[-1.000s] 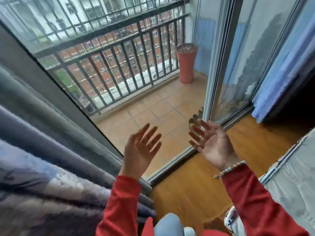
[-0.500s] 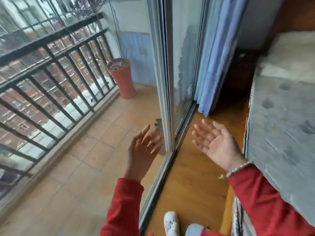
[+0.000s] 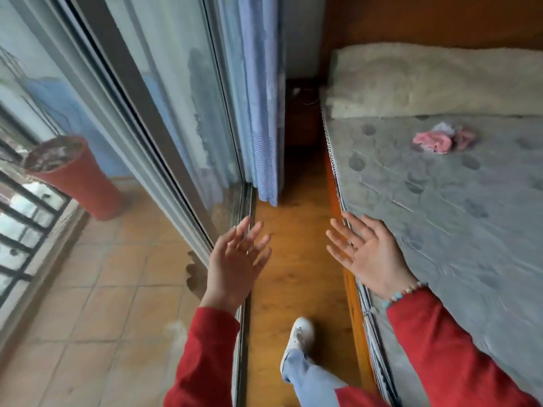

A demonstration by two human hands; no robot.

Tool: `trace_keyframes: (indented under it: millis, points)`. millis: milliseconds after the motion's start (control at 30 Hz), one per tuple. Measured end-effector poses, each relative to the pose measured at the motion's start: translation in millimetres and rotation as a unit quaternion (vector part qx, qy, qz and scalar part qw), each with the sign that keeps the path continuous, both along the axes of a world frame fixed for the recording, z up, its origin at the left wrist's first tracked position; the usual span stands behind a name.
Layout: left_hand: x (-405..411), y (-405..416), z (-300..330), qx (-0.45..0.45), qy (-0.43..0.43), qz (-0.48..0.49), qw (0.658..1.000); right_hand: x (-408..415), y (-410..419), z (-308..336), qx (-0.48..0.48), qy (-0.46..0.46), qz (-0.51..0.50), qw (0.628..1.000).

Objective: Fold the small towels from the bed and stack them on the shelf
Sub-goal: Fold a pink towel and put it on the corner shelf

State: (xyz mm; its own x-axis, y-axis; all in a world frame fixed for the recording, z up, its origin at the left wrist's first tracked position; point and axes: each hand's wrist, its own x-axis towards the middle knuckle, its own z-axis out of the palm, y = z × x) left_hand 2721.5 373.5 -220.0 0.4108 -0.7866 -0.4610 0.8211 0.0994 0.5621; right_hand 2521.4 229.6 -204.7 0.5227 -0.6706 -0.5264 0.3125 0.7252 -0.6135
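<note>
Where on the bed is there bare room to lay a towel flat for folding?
The grey bed cover lies bare between the crumpled pink towels and the right hand. The cream blanket fills the head end. Both hands hold nothing.

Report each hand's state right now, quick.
Left hand: open, fingers spread, holding nothing.
Right hand: open, fingers spread, holding nothing.

grey bed [image 3: 440, 218], pink towels [image 3: 435, 141] crumpled on it, cream blanket [image 3: 426, 80] at head
</note>
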Motion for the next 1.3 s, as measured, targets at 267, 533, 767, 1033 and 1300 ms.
trace_keyframes:
  millis: [267, 533, 767, 1033, 1300]
  points:
    - [61, -152, 21, -0.014, -0.024, -0.060, 0.998, 47, -124, 21, -0.014, -0.015, -0.050, 0.999]
    - [102, -286, 22, -0.023, -0.008, -0.129, 0.991, 85, -228, 14, 0.005, -0.016, -0.092, 0.996]
    - [164, -416, 25, -0.024, -0.018, -0.165, 0.986, 147, -331, 1, 0.011, 0.000, -0.119, 0.993]
    - [244, -553, 30, -0.044, -0.040, -0.219, 0.974, 218, -449, 2, -0.008, -0.010, -0.157, 0.987]
    - [282, -663, 13, -0.010, -0.038, -0.249, 0.968, 244, -548, -17, 0.024, -0.012, -0.223, 0.975]
